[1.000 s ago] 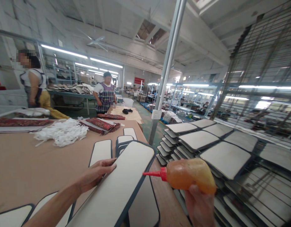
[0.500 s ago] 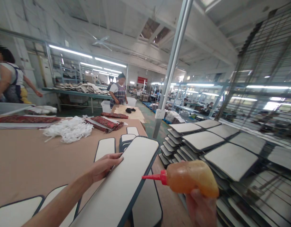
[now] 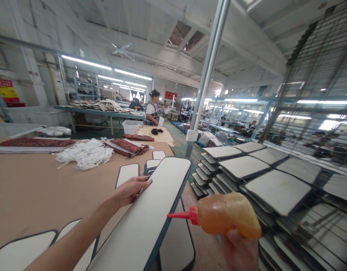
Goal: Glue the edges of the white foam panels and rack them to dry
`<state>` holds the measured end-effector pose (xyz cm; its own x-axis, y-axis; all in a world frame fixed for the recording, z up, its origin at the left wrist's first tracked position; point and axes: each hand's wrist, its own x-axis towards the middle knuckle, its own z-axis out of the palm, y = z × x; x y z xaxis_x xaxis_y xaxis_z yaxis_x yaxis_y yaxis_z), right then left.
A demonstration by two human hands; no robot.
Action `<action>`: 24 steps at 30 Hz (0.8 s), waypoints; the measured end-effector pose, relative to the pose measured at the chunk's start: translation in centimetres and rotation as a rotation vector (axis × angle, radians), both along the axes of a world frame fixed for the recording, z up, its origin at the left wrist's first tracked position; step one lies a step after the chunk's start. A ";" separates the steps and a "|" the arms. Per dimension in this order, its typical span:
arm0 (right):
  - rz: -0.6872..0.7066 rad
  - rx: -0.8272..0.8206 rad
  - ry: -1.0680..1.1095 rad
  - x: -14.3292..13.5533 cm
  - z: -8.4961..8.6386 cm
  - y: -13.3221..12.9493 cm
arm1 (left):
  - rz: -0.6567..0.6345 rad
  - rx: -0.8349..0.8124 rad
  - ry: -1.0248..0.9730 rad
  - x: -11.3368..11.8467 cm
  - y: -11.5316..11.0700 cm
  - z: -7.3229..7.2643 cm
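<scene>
A long white panel with dark edging and rounded corners [image 3: 145,210] is tilted up in front of me. My left hand [image 3: 134,190] grips its left edge, thumb on the white face and fingers underneath. In my right hand [image 3: 241,248] lies a squeeze bottle [image 3: 226,214] of amber liquid, held on its side. Its red pointed nozzle reaches the panel's right edge; whether the tip touches I cannot tell. Another such panel [image 3: 176,241] lies below on the table, partly covered.
More edged panels [image 3: 23,250] lie on the brown table [image 3: 63,192]. A heap of white strips [image 3: 84,154] and red patterned fabric [image 3: 131,146] lie farther back. To the right, wire racks hold stacked panels [image 3: 277,190]. A metal post [image 3: 203,86] stands ahead; a person [image 3: 153,111] stands beyond the table.
The nozzle has moved slightly down along the panel's right edge. My left hand and the panel's top have shifted up a little. The person at the left has left view; the one ahead has turned.
</scene>
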<state>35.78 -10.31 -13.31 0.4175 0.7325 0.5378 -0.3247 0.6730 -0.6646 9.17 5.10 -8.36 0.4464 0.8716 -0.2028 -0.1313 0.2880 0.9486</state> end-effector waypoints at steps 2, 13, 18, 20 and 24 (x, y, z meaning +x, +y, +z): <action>0.004 -0.003 0.003 -0.1 0.0 -0.1 | 0.005 0.000 -0.003 0.2 0.2 0.1; -0.188 -0.174 -0.038 -0.4 -0.9 -0.7 | 0.079 -0.011 -0.004 1.2 0.7 1.8; -0.212 -0.201 -0.085 -0.4 -1.3 -0.7 | 0.106 -0.009 0.010 1.4 1.4 1.9; -0.225 -0.210 -0.112 -0.5 -1.5 -0.8 | 0.119 -0.011 0.017 1.4 1.7 1.9; -0.262 -0.205 -0.178 -1.0 -1.7 -0.9 | 0.129 -0.012 0.022 1.3 2.1 2.2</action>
